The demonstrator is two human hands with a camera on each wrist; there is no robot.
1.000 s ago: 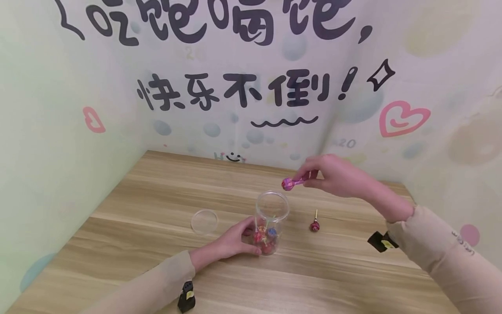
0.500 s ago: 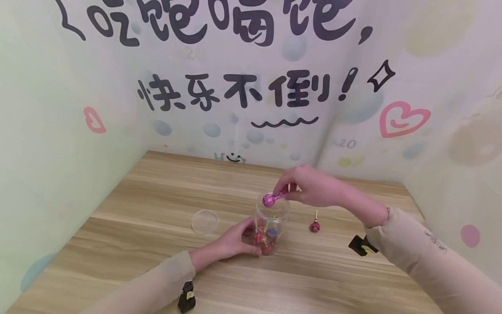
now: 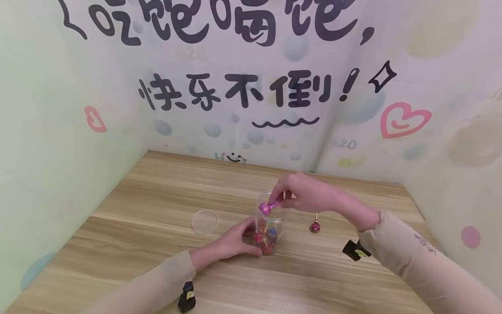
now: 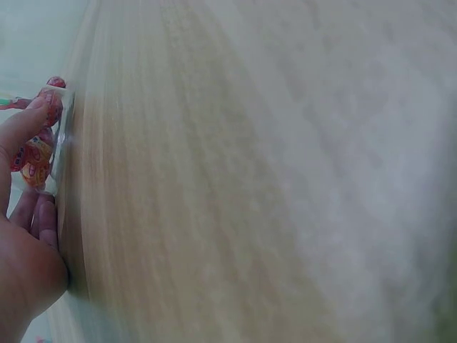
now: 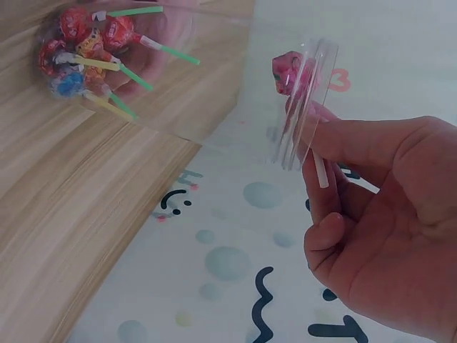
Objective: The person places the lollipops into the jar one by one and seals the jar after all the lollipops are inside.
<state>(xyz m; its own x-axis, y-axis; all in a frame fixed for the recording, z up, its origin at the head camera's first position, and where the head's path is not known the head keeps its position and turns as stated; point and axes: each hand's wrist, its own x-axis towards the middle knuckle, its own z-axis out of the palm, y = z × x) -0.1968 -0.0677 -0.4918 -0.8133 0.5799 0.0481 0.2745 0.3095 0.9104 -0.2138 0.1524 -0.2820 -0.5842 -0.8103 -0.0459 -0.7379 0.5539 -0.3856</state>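
A clear plastic jar (image 3: 271, 220) stands upright on the table, several wrapped lollipops (image 5: 86, 53) lying at its bottom. My left hand (image 3: 233, 241) holds the jar low on its left side, thumb in front and fingers behind. Between thumb and fingers my right hand (image 3: 310, 192) pinches a pink-purple lollipop (image 3: 265, 209) by its stick. The candy head points down and left, just inside the jar's mouth, as the right wrist view confirms. In the left wrist view, the thumb and fingers of the left hand press against the jar wall.
A dark red lollipop (image 3: 315, 227) lies on the wooden table (image 3: 157, 261) right of the jar, its stick partly behind the right hand. The round clear lid (image 3: 205, 221) lies flat left of the jar. A printed cloth wall (image 3: 235, 135) rises behind the table.
My right hand has moved left and down, bringing the pink-purple lollipop from beside the jar, over its rim and into its mouth. My left hand has stayed in place on the jar.
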